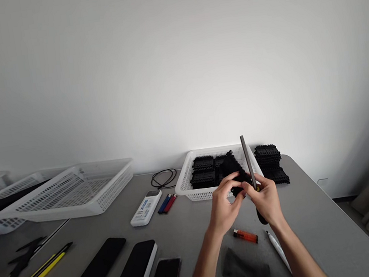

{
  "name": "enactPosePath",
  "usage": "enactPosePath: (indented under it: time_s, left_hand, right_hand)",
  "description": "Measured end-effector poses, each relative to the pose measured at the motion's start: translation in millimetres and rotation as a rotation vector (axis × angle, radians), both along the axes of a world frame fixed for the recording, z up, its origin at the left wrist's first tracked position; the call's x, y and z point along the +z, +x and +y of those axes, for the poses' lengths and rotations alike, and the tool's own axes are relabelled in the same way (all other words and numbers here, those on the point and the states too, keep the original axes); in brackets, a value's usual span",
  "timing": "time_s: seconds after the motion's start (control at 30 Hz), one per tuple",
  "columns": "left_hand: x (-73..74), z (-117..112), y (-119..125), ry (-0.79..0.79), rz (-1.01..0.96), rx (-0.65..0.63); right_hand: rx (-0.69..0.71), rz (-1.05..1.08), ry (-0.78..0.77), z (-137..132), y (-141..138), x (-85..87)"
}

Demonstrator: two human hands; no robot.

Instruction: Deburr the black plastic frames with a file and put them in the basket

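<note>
My left hand pinches a black plastic part above the desk, in front of the white basket. My right hand fingers wrap an upright metal-shafted tool. By my reckoning this piece is mid-work. More black pieces sit stacked in and beside the basket.

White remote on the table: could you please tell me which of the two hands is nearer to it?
Left. The left hand sits right of the white remote; the right hand is farther right still.
</note>
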State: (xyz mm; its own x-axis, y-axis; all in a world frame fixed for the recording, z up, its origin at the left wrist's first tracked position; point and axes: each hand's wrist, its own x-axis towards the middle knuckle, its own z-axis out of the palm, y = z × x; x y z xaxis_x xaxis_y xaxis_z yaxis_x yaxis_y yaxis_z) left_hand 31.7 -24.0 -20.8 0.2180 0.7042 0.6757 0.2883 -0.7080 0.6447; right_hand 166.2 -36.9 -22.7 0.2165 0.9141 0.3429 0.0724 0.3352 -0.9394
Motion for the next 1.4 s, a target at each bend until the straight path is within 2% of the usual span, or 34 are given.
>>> enactPosePath:
  time_s: [0.17,0.23,0.3,0.43,0.5,0.63,0.73,0.83,1.07,1.4]
  left_hand:
    - [-10.6,10.3,-6.4,0.051,-0.218,0.395]
    - [-13.3,14.2,-9.6,0.028,-0.321,0.474]
    - [-13.6,17.0,-13.4,-0.009,-0.384,0.44]
    - [-11.5,19.1,-22.0,-0.122,-0.403,0.219]
    - [-10.7,18.6,-26.3,-0.146,-0.422,0.17]
    - [-7.5,15.8,-33.5,-0.11,-0.447,0.151]
    - [-4.3,13.7,-37.6,-0.07,-0.44,0.129]
    - [-3.0,12.6,-40.4,-0.083,-0.421,0.138]
    - [-2.8,12.8,-42.4,-0.05,-0.352,0.181]
    - [-2.7,12.6,-44.9,0.016,-0.314,0.162]
  right_hand:
    - [0.063,-0.116,0.116,-1.7,0.0,1.3]
    - [0.11,-0.156,0.158,-3.7,-0.5,4.0]
    - [0.168,-0.186,0.183,-5.6,-0.5,6.8]
    - [0.227,-0.262,0.174,-11.1,3.4,13.0]
    - [0.242,-0.334,0.149,-15.3,8.0,17.1]
    - [0.222,-0.478,0.129,-22.8,19.6,25.0]
    - [0.082,-0.585,0.131,-25.5,26.1,26.1]
    - [-0.048,-0.72,0.069,-27.8,29.5,23.7]
    - [-0.054,-0.846,0.044,-35.2,25.5,24.2]
    - [-0.023,-0.877,-0.002,-36.3,29.6,24.6]
